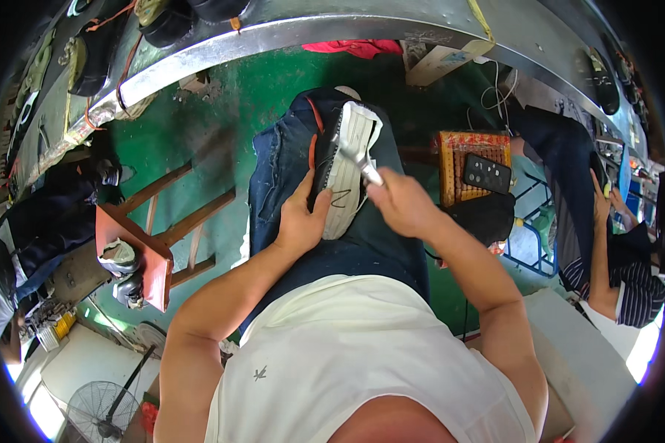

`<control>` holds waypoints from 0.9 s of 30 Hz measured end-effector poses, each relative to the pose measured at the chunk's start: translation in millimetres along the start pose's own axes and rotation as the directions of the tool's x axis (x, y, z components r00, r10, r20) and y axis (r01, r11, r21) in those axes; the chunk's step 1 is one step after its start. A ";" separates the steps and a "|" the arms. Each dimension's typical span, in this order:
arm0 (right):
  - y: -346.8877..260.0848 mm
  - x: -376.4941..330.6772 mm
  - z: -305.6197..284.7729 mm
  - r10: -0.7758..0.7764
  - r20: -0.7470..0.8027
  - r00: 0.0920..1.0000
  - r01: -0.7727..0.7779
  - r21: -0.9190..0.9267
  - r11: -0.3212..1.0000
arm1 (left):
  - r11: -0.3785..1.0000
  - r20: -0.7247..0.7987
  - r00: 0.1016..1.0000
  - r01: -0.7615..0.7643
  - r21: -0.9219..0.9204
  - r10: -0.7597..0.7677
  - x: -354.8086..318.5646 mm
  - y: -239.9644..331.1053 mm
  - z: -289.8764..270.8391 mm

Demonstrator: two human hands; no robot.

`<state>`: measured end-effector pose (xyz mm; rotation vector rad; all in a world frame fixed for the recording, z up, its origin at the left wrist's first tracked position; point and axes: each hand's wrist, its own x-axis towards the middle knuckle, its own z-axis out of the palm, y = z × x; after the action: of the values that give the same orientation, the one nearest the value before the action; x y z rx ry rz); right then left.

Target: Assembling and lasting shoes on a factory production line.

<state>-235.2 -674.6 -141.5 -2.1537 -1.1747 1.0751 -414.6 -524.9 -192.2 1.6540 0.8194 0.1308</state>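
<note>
A dark shoe (347, 166) lies lengthwise across my thighs, its pale, cream-coloured face turned up. Dark stitch-like marks run along its left edge, and a loose dark thread curls over the lower part. My left hand (303, 218) grips the shoe's left side, with the thumb on the pale face and fingers along the dark edge. In my right hand (403, 201) is a silver metal hand tool (362, 164), held over the shoe's right half. Its tip is blurred, so its exact kind and any contact with the shoe stay unclear. An orange strip (312, 151) lies beside the shoe.
A metal-edged bench (273, 33) with dark shoes curves across the far side. To the right, a phone (488, 173) rests on a beaded seat (454, 166); a co-worker's arm (602, 244) is beyond. Left stands a wooden stool (137, 251) with shoes on it, and a fan (103, 413).
</note>
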 end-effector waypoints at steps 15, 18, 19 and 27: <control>32.3 -38.3 3.7 0.160 -0.067 0.985 -0.094 0.568 0.817 | 0.628 0.359 0.933 -0.257 0.735 -0.039 8.2 98.6 -54.3; 56.8 -51.8 11.3 0.250 -0.112 0.962 -0.072 0.776 0.626 | 0.722 0.285 0.867 -0.498 0.481 0.408 12.6 144.4 -90.8; 58.4 -52.0 10.5 0.260 -0.101 0.960 -0.062 0.831 0.552 | 0.767 0.283 0.851 -0.522 0.373 0.442 19.0 156.3 -99.0; 51.4 -63.7 12.9 0.163 -0.080 0.983 -0.038 0.788 0.614 | 0.984 0.145 0.981 -0.143 0.108 0.127 104.7 160.4 -48.0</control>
<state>-241.5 -755.5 -158.2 -1.5416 -0.3585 1.1635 -291.0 -429.7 -71.1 1.8090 0.6198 0.0624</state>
